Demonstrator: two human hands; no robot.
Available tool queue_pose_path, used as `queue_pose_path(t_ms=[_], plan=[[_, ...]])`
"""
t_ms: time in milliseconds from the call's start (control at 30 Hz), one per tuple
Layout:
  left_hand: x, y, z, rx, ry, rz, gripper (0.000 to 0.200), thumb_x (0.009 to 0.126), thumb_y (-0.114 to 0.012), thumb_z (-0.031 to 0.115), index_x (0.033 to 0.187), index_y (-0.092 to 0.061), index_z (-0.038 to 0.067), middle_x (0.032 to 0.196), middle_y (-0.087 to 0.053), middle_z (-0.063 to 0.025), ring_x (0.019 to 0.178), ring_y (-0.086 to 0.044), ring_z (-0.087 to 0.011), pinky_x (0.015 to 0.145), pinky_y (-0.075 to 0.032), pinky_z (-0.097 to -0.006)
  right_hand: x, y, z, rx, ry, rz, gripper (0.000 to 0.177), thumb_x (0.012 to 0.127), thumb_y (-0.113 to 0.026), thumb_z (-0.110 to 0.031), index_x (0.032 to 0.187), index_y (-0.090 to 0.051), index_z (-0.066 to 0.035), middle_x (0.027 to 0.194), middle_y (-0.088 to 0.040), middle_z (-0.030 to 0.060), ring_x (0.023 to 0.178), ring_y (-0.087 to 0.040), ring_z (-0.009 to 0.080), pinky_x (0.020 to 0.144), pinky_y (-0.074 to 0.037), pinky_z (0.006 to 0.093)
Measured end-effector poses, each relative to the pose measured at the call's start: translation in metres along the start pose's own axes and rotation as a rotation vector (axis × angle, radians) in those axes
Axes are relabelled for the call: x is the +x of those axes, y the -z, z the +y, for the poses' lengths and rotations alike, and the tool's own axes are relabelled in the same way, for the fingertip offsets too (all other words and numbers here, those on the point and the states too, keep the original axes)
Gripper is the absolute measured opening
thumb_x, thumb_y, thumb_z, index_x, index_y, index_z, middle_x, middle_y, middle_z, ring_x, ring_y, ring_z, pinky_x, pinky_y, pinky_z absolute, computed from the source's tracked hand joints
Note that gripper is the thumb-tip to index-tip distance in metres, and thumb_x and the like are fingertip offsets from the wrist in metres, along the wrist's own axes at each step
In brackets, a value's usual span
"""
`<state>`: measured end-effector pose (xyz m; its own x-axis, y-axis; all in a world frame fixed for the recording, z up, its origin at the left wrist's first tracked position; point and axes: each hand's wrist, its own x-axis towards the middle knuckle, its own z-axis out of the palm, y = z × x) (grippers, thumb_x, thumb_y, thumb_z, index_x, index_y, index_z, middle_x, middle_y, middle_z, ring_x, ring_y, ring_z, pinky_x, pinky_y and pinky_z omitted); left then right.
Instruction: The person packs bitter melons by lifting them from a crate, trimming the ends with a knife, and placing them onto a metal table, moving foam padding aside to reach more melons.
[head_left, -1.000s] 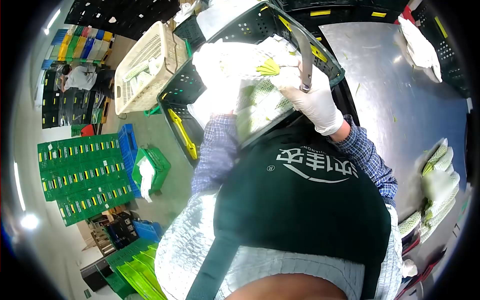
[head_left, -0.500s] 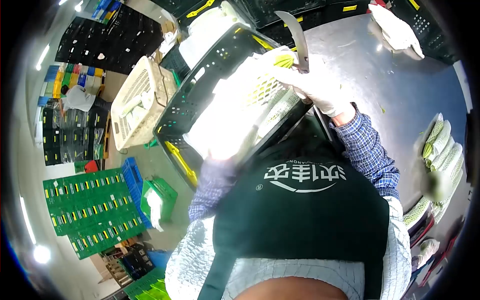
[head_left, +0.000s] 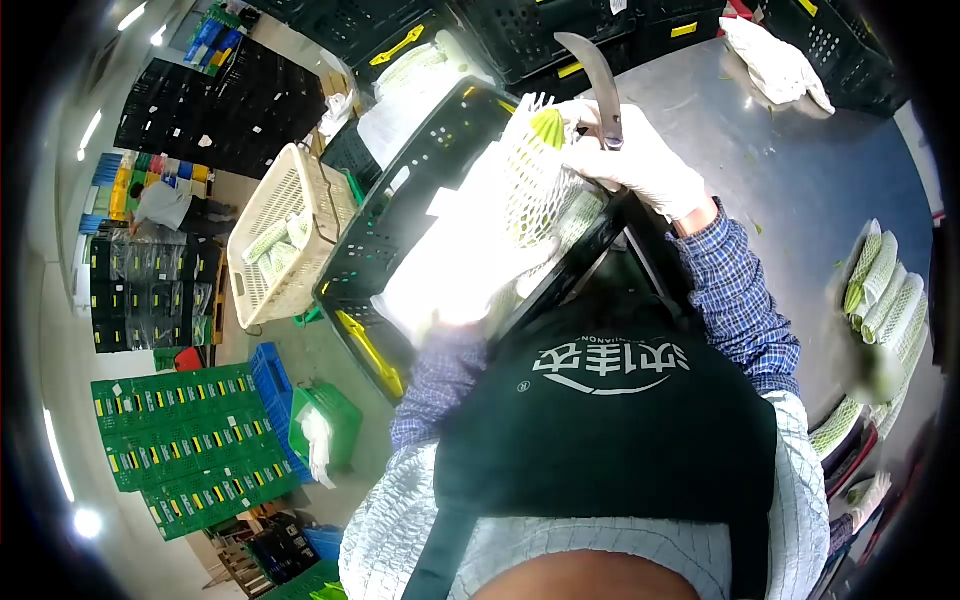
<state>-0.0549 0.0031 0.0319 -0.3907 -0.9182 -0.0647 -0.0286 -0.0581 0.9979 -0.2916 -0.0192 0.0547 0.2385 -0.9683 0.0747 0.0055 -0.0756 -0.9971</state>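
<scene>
My right hand [head_left: 655, 165], in a white glove, is closed around a curved knife [head_left: 598, 80] whose blade points up and away. Its fingertips touch the upper end of a long green gourd [head_left: 530, 185] in a white foam net, whose pale green tip sticks out. My left hand [head_left: 480, 285], gloved and largely washed out by glare, seems to grip the gourd's lower end; its fingers show poorly. Both hands are over a black crate [head_left: 375, 255] with yellow handles. Inside lie a white liner, overexposed, and another netted gourd [head_left: 580, 220] beside the near wall.
Right of me, several netted gourds [head_left: 885, 290] lie on the metal table [head_left: 720, 130], with a white bundle [head_left: 775, 62] at its back. A cream basket [head_left: 290, 225] holds more netted gourds. Green crates [head_left: 185, 440] are stacked left. Another person [head_left: 165, 205] stands far left; another's gloved hand [head_left: 875, 495] shows lower right.
The netted gourd now stands more upright, and its net and tip show more clearly. My right hand stays at its top with the knife. The view has shifted slightly.
</scene>
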Motion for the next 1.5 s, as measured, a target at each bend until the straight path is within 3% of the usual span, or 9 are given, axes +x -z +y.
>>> queue_pose_path(t_ms=[200, 367, 633, 933, 1167, 1267, 1333, 1433, 1500], plan=[[0.009, 0.004, -0.031, 0.36, -0.165, 0.102, 0.057, 0.079, -0.084, 0.012, 0.127, -0.056, 0.002, 0.086, -0.067, -0.0021, 0.061, -0.059, -0.0059, 0.053, -0.047, -0.0186, 0.01, -0.015, 0.004, 0.142, 0.13, 0.11, 0.042, 0.09, -0.077, -0.026, 0.126, -0.068, -0.005, 0.101, -0.07, 0.0051, 0.088, -0.062, 0.0072, 0.071, -0.048, 0.0195], [0.011, 0.008, -0.045, 0.413, 0.025, 0.103, 0.076, 0.078, -0.085, 0.024, 0.14, -0.049, -0.001, 0.133, -0.06, -0.0164, 0.119, -0.058, -0.026, 0.101, -0.048, -0.039, 0.009, -0.022, 0.002, 0.128, 0.179, 0.178, 0.038, 0.091, -0.075, -0.028, 0.121, -0.07, -0.006, 0.102, -0.071, 0.005, 0.092, -0.062, 0.008, 0.076, -0.049, 0.0237], [0.015, 0.002, -0.052, 0.407, -0.202, 0.177, 0.062, 0.08, -0.081, 0.009, 0.133, -0.051, 0.0, 0.127, -0.061, -0.013, 0.115, -0.06, -0.0209, 0.099, -0.049, -0.034, 0.003, -0.029, 0.0, 0.039, 0.174, 0.193, 0.033, 0.09, -0.073, -0.026, 0.115, -0.071, -0.006, 0.1, -0.07, 0.004, 0.089, -0.061, 0.0086, 0.075, -0.048, 0.0248], [0.02, 0.018, -0.077, 0.644, -0.346, 0.255, 0.071, 0.079, -0.083, 0.025, 0.138, -0.051, 0.0, 0.128, -0.064, -0.0163, 0.117, -0.06, -0.0269, 0.101, -0.048, -0.0399, 0.003, -0.04, 0.005, -0.226, 0.352, 0.308, 0.024, 0.092, -0.069, -0.021, 0.107, -0.069, -0.002, 0.095, -0.07, 0.0058, 0.079, -0.063, 0.0092, 0.066, -0.048, 0.0224], [0.014, 0.013, -0.078, 0.177, -0.179, 0.205, 0.065, 0.081, -0.081, 0.013, 0.138, -0.052, 0.001, 0.133, -0.059, -0.0162, 0.118, -0.059, -0.0245, 0.101, -0.049, -0.0361, 0.0, -0.032, -0.007, -0.057, 0.182, 0.456, 0.029, 0.098, -0.064, -0.019, 0.12, -0.068, -0.002, 0.09, -0.071, 0.0036, 0.075, -0.061, 0.0057, 0.066, -0.048, 0.0211], [0.014, 0.027, -0.089, -0.536, 0.005, 0.215, 0.057, 0.089, -0.071, 0.007, 0.141, -0.05, 0.0, 0.129, -0.061, -0.0129, 0.115, -0.059, -0.0235, 0.102, -0.049, -0.0365, 0.002, -0.018, 0.032, -0.24, 0.263, 0.519, 0.036, 0.093, -0.068, -0.015, 0.126, -0.065, -0.002, 0.083, -0.069, 0.0025, 0.067, -0.059, 0.0068, 0.06, -0.047, 0.0236], [0.002, 0.018, -0.06, -0.332, -0.176, 0.295, 0.053, 0.092, -0.068, 0.014, 0.139, -0.05, 0.0, 0.126, -0.062, -0.0125, 0.114, -0.06, -0.0251, 0.101, -0.049, -0.0386, -0.004, -0.022, 0.048, -0.488, 0.254, 0.567, 0.035, 0.092, -0.067, -0.012, 0.126, -0.065, -0.004, 0.08, -0.068, 0.0059, 0.065, -0.061, 0.0119, 0.061, -0.05, 0.0264], [0.023, 0.026, -0.058, -0.726, -0.037, 0.388, 0.054, 0.094, -0.064, 0.029, 0.138, -0.048, 0.001, 0.127, -0.063, -0.0125, 0.117, -0.059, -0.0254, 0.101, -0.048, -0.0397, -0.018, -0.041, 0.06, -0.79, 0.351, 0.603, 0.045, 0.084, -0.068, -0.005, 0.129, -0.065, -0.011, 0.079, -0.068, 0.0096, 0.066, -0.066, 0.0202, 0.064, -0.053, 0.0312], [0.028, 0.034, -0.077, -0.338, -0.056, 0.377, 0.061, 0.089, -0.07, 0.018, 0.141, -0.043, 0.001, 0.125, -0.063, -0.0121, 0.116, -0.059, -0.0231, 0.098, -0.05, -0.0362, -0.02, -0.048, 0.062, -0.891, 0.543, 0.52, 0.054, 0.075, -0.072, -0.003, 0.128, -0.067, -0.011, 0.081, -0.069, 0.0089, 0.067, -0.067, 0.0225, 0.064, -0.054, 0.0315]])
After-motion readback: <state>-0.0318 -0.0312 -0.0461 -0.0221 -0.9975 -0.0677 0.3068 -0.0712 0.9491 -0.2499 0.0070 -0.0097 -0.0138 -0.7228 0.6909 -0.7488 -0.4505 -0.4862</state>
